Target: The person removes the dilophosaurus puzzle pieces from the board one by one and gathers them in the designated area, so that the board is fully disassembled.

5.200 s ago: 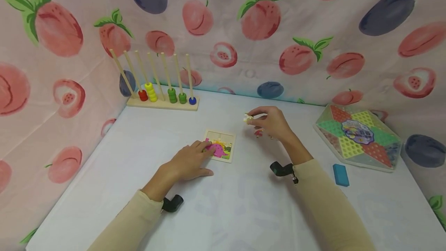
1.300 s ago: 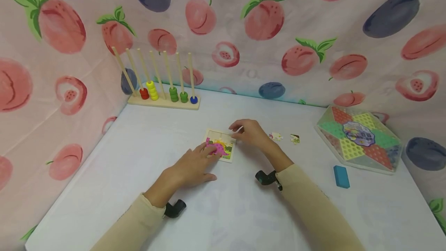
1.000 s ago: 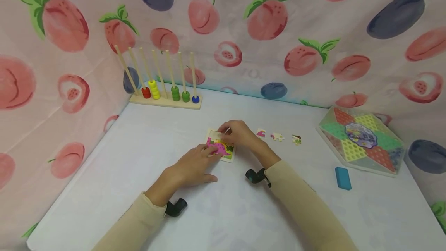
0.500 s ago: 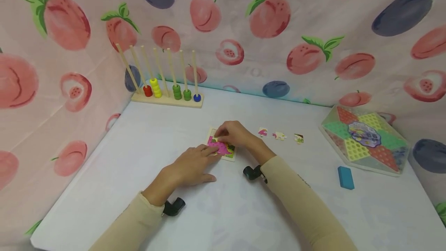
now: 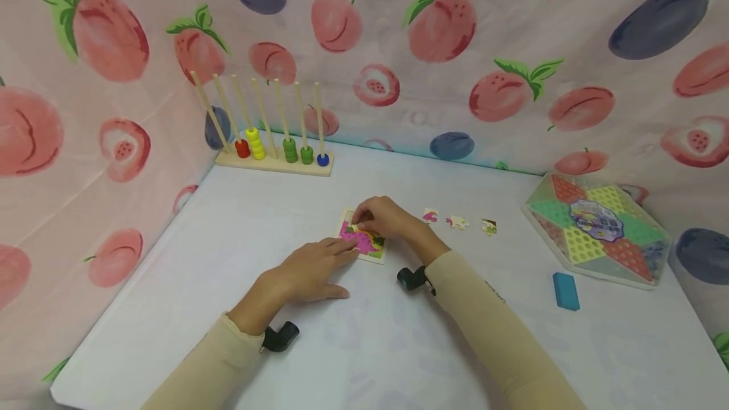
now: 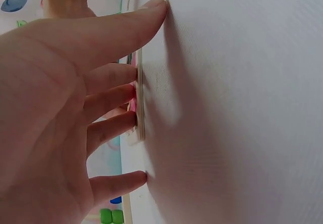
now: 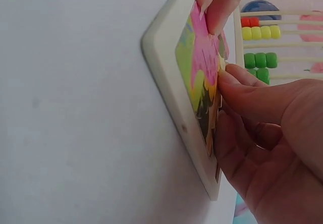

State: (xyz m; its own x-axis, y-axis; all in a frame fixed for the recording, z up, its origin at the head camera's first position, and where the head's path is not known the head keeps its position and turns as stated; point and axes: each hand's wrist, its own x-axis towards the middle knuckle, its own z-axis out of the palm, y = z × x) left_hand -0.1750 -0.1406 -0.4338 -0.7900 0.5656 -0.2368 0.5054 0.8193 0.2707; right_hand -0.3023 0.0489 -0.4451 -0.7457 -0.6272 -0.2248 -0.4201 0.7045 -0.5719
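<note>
A small wooden jigsaw puzzle tray (image 5: 373, 260) lies flat on the table, its picture a pink dinosaur. My left hand (image 5: 310, 269) is spread, with straight fingertips resting on the tray's near left side. In the left wrist view, those fingers (image 6: 113, 132) meet the tray's edge while the thumb stays apart. My right hand (image 5: 386, 217) is over the tray's far part. In the right wrist view, its thumb and index finger pinch a pale puzzle piece (image 7: 222, 64) at the picture's surface; the fingers hide most of it.
Three loose puzzle pieces, a pink one (image 5: 429, 216), a pale one (image 5: 457, 222) and a green-brown one (image 5: 488, 226), lie right of the tray. Behind stands a bead-peg rack (image 5: 273, 166). At right are a hexagonal game box (image 5: 595, 226) and a blue block (image 5: 566, 291).
My right hand has carried a puzzle piece leftward from beside the loose pieces onto the tray. Over the last half second it has barely shifted. The left hand has drawn back slightly.
</note>
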